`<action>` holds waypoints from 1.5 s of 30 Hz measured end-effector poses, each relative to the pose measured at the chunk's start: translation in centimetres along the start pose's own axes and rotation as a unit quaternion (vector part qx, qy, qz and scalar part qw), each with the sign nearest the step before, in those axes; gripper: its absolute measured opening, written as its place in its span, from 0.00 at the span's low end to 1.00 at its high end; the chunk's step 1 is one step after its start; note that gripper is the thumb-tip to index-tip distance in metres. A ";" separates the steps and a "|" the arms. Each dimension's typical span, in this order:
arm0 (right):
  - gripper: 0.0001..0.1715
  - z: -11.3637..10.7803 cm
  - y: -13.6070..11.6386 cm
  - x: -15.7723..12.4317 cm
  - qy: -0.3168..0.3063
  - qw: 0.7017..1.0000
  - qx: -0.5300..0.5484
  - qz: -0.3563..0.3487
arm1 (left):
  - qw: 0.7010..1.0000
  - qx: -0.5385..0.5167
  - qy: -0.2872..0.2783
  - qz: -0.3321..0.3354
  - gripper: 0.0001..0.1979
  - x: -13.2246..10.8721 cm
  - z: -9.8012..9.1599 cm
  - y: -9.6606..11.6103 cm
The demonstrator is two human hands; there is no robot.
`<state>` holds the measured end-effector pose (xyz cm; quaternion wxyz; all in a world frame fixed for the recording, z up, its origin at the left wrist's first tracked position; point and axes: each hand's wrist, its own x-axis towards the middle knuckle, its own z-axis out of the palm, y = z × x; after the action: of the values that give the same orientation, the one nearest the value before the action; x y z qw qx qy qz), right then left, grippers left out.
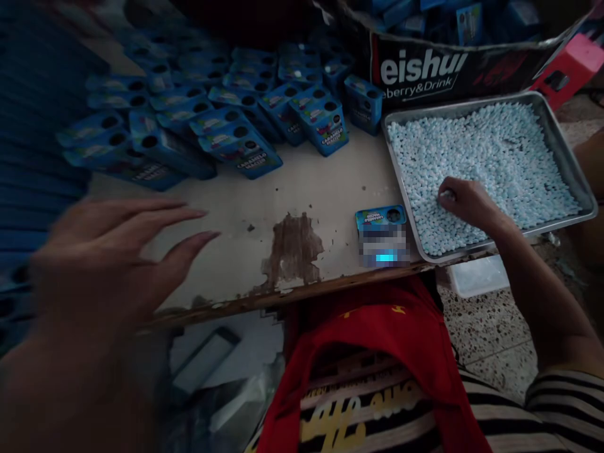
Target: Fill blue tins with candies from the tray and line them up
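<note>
My right hand is down in a metal tray heaped with small pale blue candies. Its fingers are curled closed; what they hold, if anything, is hidden. My left hand hovers over the left part of the table, thumb and fingers apart with nothing between them. Beyond it stand rows of blue candy boxes with a dark round hole in each top. A single blue box is at the table's front edge, just left of the tray, its lower part blurred out.
At the back right, a black printed carton contains more blue boxes. A pink-red object is beside it. The pale tabletop has a peeled brown patch. Below the edge, a white container shows under the tray.
</note>
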<state>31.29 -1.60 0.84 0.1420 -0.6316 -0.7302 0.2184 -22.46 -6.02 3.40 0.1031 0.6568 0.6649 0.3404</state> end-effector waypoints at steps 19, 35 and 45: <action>0.12 -1.5 -2.3 -1.6 -0.025 0.960 0.264 0.095 | 0.951 -0.237 -0.192 0.052 0.38 -4.7 16.5 7.9; 0.22 2.4 -5.5 4.9 0.063 0.670 0.690 0.266 | 0.902 -0.126 -0.090 0.402 0.13 9.1 17.5 17.0; 0.29 2.8 -5.3 5.9 -0.020 0.502 0.805 0.314 | 0.873 -0.089 -0.091 0.471 0.16 12.1 19.3 21.1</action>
<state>24.46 3.30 0.68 0.4966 -0.4279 0.0046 0.7552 4.40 9.52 5.17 0.0486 0.9083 0.2310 0.3455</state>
